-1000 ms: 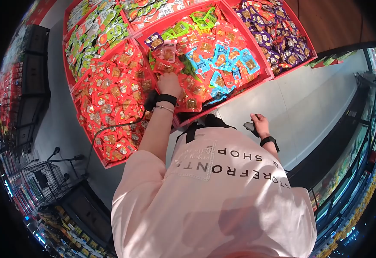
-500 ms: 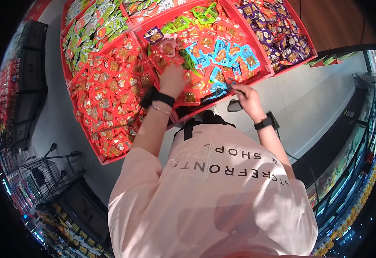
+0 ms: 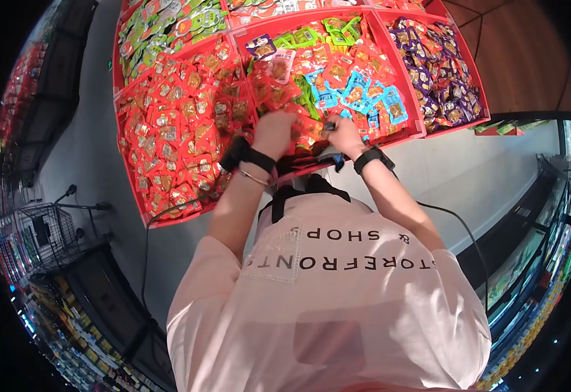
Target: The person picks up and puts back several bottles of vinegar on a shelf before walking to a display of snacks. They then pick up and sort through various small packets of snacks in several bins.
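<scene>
Two hands work at the near side of the center bin (image 3: 393, 139). Left hand (image 3: 274, 130): at the red snack packets (image 3: 308, 129) inside that bin; blurred, grip cannot be determined. Right hand (image 3: 345, 136): fingers closed on a small dark object (image 3: 330, 126). Blue packets (image 3: 357, 91) lie beyond the right hand; purple packets (image 3: 439, 75) fill the right bin. Shopping cart (image 3: 47, 228): floor, far left.

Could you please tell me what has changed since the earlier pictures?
The right hand has moved from outside the middle bin in over its front edge, nearer the left hand, which stays at the red packets. The blue packets and lone purple packet lie as before.
</scene>
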The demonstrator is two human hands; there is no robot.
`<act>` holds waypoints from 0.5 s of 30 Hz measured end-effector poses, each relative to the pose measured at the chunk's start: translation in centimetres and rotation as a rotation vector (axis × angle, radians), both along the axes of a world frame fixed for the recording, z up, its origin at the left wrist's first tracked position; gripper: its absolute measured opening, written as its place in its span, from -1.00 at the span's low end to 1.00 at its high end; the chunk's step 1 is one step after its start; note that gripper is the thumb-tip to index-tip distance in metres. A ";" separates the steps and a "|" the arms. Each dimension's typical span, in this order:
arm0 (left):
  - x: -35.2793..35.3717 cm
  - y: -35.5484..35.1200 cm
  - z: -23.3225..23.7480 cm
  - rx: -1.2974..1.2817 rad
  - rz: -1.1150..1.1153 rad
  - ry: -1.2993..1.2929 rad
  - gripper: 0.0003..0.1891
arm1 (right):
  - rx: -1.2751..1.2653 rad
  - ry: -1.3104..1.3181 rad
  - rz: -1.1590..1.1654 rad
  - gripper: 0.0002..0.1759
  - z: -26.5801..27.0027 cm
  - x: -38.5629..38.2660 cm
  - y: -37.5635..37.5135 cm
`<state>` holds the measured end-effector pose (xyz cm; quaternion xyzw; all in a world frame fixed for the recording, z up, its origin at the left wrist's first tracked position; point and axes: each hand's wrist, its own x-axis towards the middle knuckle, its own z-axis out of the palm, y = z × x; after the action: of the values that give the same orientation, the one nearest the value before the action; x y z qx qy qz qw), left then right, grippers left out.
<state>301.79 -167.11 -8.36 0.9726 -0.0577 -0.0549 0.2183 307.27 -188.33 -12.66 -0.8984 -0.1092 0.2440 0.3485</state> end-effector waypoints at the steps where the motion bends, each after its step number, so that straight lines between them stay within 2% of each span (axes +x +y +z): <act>1: 0.9 0.8 1.4 0.005 0.005 -0.060 -0.87 | 0.128 0.012 -0.061 -0.70 0.0 0.3 -0.2; 2: 2.2 1.9 1.9 -0.015 0.006 -0.042 -0.86 | 0.226 -0.018 -0.081 -0.74 0.6 0.5 -0.3; 3: 3.4 2.7 1.6 0.009 0.026 -0.102 -0.86 | 0.220 -0.076 -0.091 -0.76 2.3 0.5 0.0; 4: 5.0 3.7 0.7 -0.099 0.041 -0.079 -0.86 | 0.215 -0.135 -0.101 -0.79 3.8 0.6 0.3; 5: 6.7 3.9 1.1 0.112 0.022 -0.051 -0.83 | 0.212 -0.136 -0.094 -0.79 4.2 1.0 0.3; 7: 10.2 5.0 -2.9 0.210 0.003 -0.093 -0.82 | 0.086 -0.293 -0.027 -0.78 4.7 2.1 0.5; 8: 10.8 5.1 -2.9 0.312 -0.022 -0.134 -0.80 | 0.088 -0.297 -0.020 -0.78 5.5 2.5 0.7; 10: 10.8 4.6 -3.5 0.353 0.028 -0.193 -0.78 | -0.017 -0.535 0.125 -0.73 6.9 3.2 0.9; 11: 10.0 4.1 -2.4 0.303 0.087 -0.344 -0.78 | -0.004 -0.615 0.158 -0.69 6.7 3.7 0.9; 12: 9.1 3.7 -1.5 0.252 0.140 -0.492 -0.78 | -0.004 -0.611 0.158 -0.69 7.2 4.1 1.2; 13: 8.1 3.5 -0.9 0.288 0.132 -0.558 -0.86 | -0.054 -0.600 0.227 -0.68 7.8 4.6 1.6; 14: 6.9 3.2 -0.3 0.288 0.129 -0.553 -0.86 | -0.104 -0.589 0.295 -0.67 8.0 5.0 1.9; 15: 5.4 2.7 0.4 0.260 0.142 -0.376 -0.88 | -0.082 -0.601 0.340 -0.63 7.5 5.5 2.4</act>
<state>307.20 -164.43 -7.95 0.9873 -0.0210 0.1356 0.0799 312.76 -185.97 -5.13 -0.9122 -0.3453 0.0271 0.2189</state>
